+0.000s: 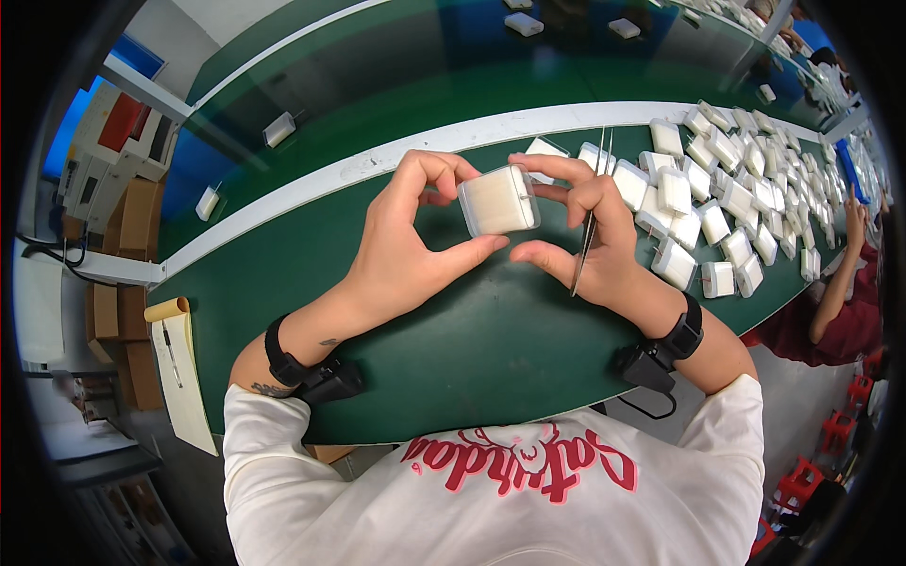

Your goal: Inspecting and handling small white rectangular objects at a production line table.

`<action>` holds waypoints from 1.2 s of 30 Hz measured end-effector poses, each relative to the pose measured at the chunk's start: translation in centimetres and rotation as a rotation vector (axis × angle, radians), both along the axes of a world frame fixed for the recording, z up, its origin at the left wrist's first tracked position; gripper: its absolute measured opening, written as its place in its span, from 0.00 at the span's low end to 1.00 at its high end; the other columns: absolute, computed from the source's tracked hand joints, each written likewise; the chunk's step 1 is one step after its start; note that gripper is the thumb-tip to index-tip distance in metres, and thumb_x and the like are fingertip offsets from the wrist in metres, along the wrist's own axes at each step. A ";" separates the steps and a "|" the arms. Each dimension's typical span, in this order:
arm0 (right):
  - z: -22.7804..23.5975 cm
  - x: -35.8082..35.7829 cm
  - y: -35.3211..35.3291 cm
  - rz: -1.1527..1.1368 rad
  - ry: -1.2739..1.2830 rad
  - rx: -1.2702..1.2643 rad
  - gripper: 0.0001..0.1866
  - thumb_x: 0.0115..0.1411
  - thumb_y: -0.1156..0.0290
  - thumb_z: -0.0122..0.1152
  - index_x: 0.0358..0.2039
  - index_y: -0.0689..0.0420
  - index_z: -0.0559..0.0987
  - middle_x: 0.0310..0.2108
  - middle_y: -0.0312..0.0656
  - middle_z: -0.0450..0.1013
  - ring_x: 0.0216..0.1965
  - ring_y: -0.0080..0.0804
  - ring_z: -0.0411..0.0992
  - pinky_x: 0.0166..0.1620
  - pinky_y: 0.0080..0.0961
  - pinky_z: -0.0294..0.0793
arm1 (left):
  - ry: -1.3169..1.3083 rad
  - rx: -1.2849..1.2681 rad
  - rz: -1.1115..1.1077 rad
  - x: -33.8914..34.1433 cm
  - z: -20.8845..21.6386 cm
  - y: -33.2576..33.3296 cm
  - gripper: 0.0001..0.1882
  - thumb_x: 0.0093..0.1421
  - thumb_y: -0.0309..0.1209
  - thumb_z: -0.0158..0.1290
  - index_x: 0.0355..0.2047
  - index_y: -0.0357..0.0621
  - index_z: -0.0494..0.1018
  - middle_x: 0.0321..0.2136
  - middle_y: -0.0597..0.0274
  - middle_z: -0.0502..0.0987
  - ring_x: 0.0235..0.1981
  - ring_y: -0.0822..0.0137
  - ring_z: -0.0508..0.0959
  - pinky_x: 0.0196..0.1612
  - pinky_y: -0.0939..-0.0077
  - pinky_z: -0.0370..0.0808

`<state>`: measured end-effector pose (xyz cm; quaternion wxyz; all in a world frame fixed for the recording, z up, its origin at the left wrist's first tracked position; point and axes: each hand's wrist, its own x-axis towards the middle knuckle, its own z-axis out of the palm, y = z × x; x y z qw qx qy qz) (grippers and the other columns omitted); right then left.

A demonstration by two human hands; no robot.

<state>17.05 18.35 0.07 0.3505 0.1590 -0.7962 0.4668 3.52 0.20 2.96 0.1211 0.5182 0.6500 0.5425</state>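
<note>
Over the green table, my left hand (pixel 401 236) grips a clear plastic case with a white block inside (pixel 498 202), thumb below and fingers at its upper left edge. Steel tweezers (pixel 586 249) are tucked in my right hand (pixel 609 231), with their prongs pointing up and apart. The index finger of that hand reaches the case's upper right corner, and its thumb lies just off the lower right. A thin metal pin shows at the case's right side. Just beyond my right fingers, similar white cases (pixel 674 191) lie in a large heap.
A yellow-topped notepad (pixel 193 401) with a pen (pixel 172 355) lies at the table's left end. A white rail (pixel 377 151) separates the table from a green belt bearing a few cases (pixel 280 129). Another person's arm (pixel 843 269) reaches in at far right, near red stools (pixel 800 483).
</note>
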 end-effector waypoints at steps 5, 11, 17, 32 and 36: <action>-0.3 -0.1 -0.3 0.012 -0.024 -0.050 0.25 0.55 0.72 0.74 0.34 0.54 0.60 0.57 0.61 0.69 0.60 0.49 0.69 0.54 0.41 0.78 | 0.368 0.039 0.084 -0.2 0.8 -0.4 0.28 0.43 0.26 0.71 0.45 0.42 0.71 0.43 0.60 0.76 0.44 0.61 0.75 0.45 0.69 0.73; -0.5 -0.4 -0.6 -0.025 -0.013 -0.115 0.23 0.55 0.76 0.73 0.32 0.56 0.61 0.56 0.59 0.71 0.52 0.41 0.75 0.48 0.31 0.81 | 0.445 0.050 0.069 -0.1 1.5 -0.4 0.27 0.43 0.28 0.71 0.45 0.43 0.76 0.43 0.60 0.77 0.45 0.60 0.75 0.44 0.70 0.74; -0.5 -0.4 -0.5 -0.017 0.003 -0.106 0.22 0.56 0.76 0.72 0.32 0.56 0.61 0.56 0.59 0.70 0.49 0.40 0.76 0.47 0.30 0.81 | 0.317 0.053 0.028 -0.3 1.3 -0.4 0.27 0.45 0.30 0.72 0.47 0.43 0.77 0.44 0.59 0.77 0.44 0.62 0.76 0.42 0.72 0.74; -0.9 -0.5 -0.8 -0.129 -0.240 -0.066 0.21 0.56 0.76 0.71 0.34 0.57 0.62 0.62 0.58 0.65 0.51 0.48 0.75 0.47 0.35 0.74 | -0.360 -0.146 -0.094 -5.5 0.1 0.5 0.19 0.56 0.24 0.65 0.48 0.36 0.76 0.40 0.61 0.79 0.40 0.76 0.78 0.47 0.81 0.77; -1.2 -0.7 -0.7 -0.174 -0.333 -0.046 0.20 0.56 0.75 0.70 0.34 0.59 0.62 0.60 0.58 0.65 0.52 0.50 0.74 0.49 0.39 0.73 | -0.447 -0.214 0.118 -12.1 -1.4 1.0 0.20 0.59 0.28 0.62 0.50 0.35 0.75 0.41 0.59 0.81 0.42 0.73 0.80 0.48 0.77 0.76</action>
